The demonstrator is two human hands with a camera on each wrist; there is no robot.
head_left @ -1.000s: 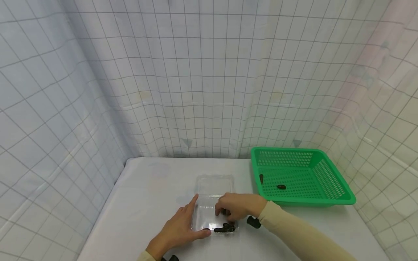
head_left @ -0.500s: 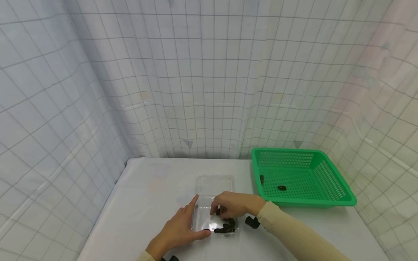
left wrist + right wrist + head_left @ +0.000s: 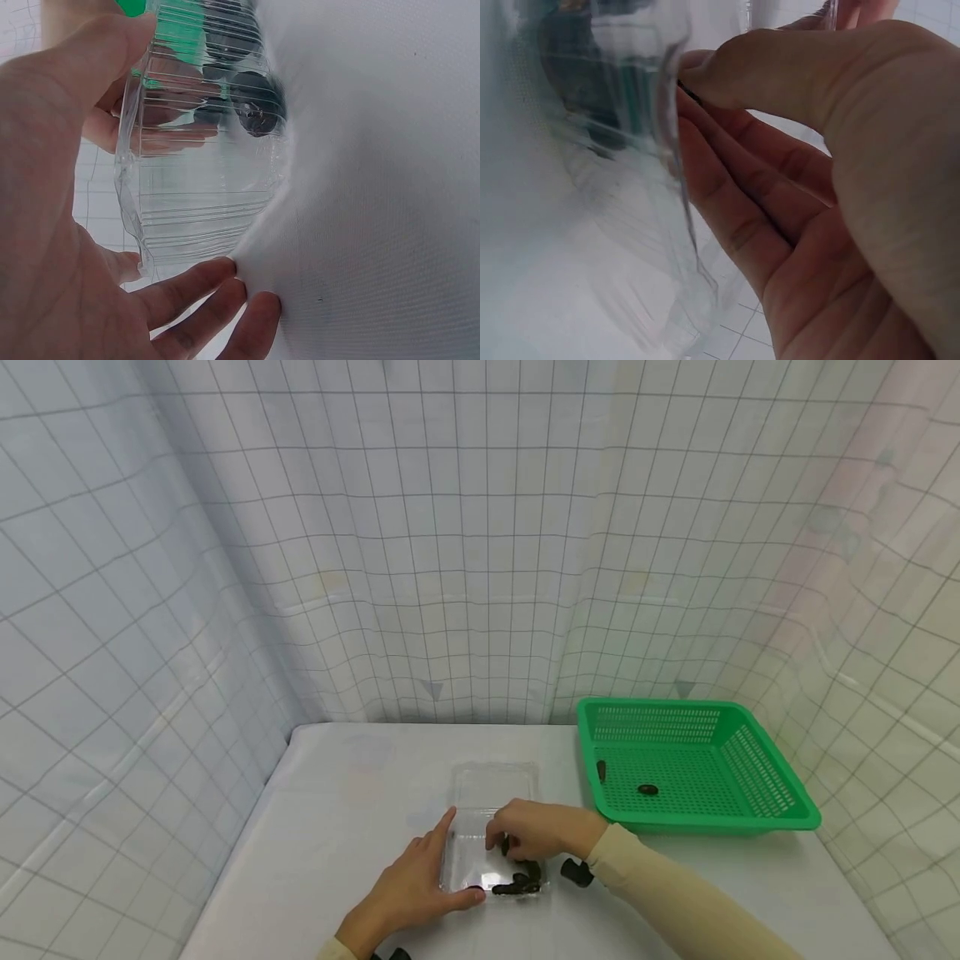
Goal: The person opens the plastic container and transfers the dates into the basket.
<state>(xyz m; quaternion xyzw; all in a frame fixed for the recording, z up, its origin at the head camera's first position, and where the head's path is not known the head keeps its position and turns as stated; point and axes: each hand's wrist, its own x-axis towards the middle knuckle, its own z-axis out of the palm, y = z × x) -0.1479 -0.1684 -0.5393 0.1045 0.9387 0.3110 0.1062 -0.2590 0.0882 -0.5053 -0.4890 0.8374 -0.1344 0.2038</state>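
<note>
A clear plastic clamshell box (image 3: 467, 862) lies on the white table with its lid (image 3: 495, 783) folded back. My left hand (image 3: 411, 883) rests against its left side, fingers extended along the wall and thumb on the near rim. Inside the box, my right hand (image 3: 542, 829) pinches a dark, oblong date (image 3: 506, 845) between thumb and fingers. Only a sliver of the held date shows in the right wrist view. Several dark dates (image 3: 517, 885) lie at the box's near right corner; a wrinkled date (image 3: 255, 105) shows through the wall in the left wrist view.
A green slotted plastic basket (image 3: 712, 825) stands at the right, with two dates inside: one by its left wall (image 3: 602, 771), one on its floor (image 3: 648, 790). White gridded curtains (image 3: 480, 568) enclose the table at the back and sides.
My right hand has shifted slightly left and away from me inside the box, uncovering more of the dates at the near right. My left hand has stayed in place.
</note>
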